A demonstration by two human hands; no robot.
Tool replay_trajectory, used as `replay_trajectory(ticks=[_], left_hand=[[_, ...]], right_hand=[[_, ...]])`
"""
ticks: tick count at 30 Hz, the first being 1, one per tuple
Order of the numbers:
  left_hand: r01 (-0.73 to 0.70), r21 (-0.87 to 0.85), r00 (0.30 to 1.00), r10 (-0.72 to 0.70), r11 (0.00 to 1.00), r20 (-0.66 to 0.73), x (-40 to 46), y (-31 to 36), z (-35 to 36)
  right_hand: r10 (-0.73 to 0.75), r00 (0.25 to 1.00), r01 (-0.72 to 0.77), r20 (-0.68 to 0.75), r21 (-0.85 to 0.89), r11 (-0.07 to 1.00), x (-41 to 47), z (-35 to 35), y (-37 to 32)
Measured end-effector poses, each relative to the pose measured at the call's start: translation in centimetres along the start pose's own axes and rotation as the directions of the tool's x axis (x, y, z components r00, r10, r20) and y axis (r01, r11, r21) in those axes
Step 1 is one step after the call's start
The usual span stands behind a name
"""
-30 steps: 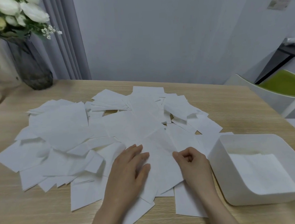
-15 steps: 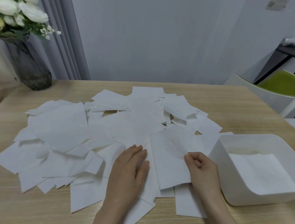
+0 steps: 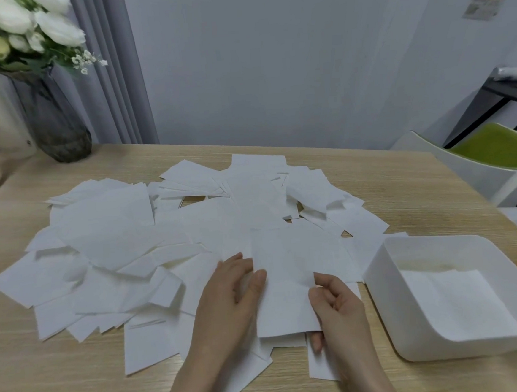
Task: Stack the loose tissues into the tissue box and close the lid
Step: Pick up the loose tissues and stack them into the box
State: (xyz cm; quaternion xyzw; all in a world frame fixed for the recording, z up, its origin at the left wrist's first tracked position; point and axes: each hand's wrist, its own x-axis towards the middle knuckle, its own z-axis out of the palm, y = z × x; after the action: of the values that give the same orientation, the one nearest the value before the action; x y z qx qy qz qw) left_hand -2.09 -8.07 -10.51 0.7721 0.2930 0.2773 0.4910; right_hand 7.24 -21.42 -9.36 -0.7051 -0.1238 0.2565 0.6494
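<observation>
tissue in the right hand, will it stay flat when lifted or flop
Likely flop: the tissue is a thin sheet, pinched by the right hand at one edge only. Probably very light, so it may drift or fold over. The left hand touching its other edge should help steady it.

Home room: flower vase (image 3: 56, 119), curtain (image 3: 111, 68), wooden table (image 3: 404, 184).
</observation>
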Motion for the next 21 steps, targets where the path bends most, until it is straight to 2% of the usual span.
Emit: replay_trajectory(ticks=[3, 7, 11, 17, 21], left_hand=[[0.098, -0.264, 0.993, -0.113, 0.96, -0.043, -0.2, 0.6, -0.1], [0.181, -0.485, 0.978, -0.211, 0.855, -0.007, -0.3, 1.5, 0.1], [0.246, -0.535, 0.964, -0.263, 0.809, 0.046, -0.5, 1.8, 0.1], [0.278, -0.513, 0.954, -0.294, 0.812, 0.051, 0.0, 1.2, -0.8], [0.297, -0.533, 0.941, -0.339, 0.792, 0.021, 0.1, 0.5, -1.7]], right_hand=[[-0.001, 1.0, 0.001, 0.023, 0.016, 1.0, -0.4, 0.3, -0.2], [-0.014, 0.999, 0.013, 0.045, 0.025, 1.0, -0.6, 0.5, -0.5], [-0.015, 0.997, 0.012, 0.077, 0.033, 0.999, -0.9, 0.8, -0.6], [-0.042, 0.994, 0.044, 0.099, -0.01, 0.999, -0.7, 1.1, -0.6], [-0.148, 0.989, 0.146, -0.01, -0.076, 0.986, 0.2, 0.1, -0.4]])
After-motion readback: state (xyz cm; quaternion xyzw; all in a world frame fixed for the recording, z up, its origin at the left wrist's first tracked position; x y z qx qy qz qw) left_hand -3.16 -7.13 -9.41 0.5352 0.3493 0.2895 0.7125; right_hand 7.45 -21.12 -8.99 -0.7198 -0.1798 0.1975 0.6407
